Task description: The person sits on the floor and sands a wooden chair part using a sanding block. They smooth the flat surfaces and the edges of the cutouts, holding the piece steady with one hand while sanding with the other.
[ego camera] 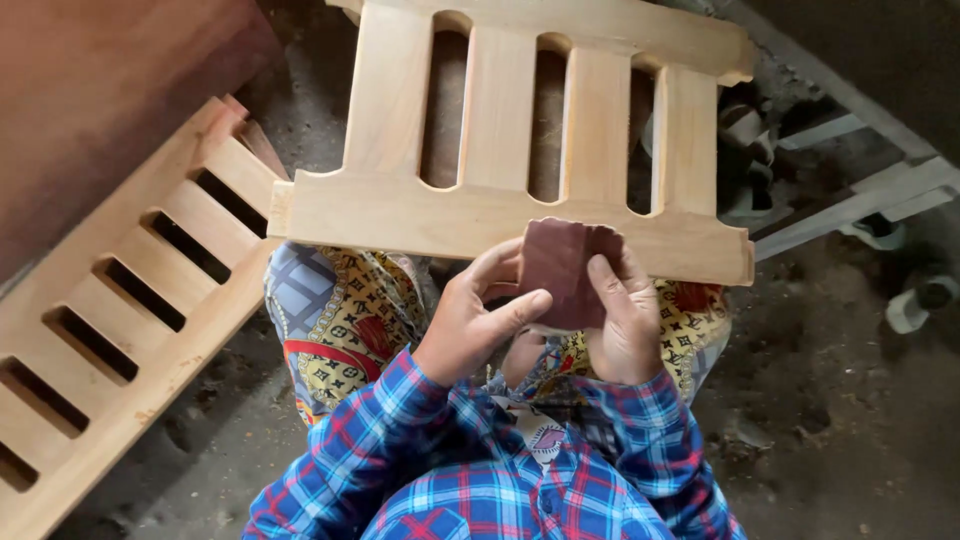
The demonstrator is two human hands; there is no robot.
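A dark reddish-brown sheet of sandpaper (556, 262) is held between both hands in front of my lap. My left hand (477, 317) grips its left edge with thumb and fingers. My right hand (628, 318) holds its right side, thumb lying over the sheet. Just beyond the hands a pale wooden slatted panel (500, 210) rests across my knees, its lower rail touching the top of the sandpaper. My sleeves are blue and red plaid, and patterned cloth covers my legs.
A second slatted wooden panel (120, 300) lies slanted on the dusty ground at left. A brown board (100, 90) fills the upper left corner. Grey metal bars (850, 200) and small pale scraps (908, 310) sit at right.
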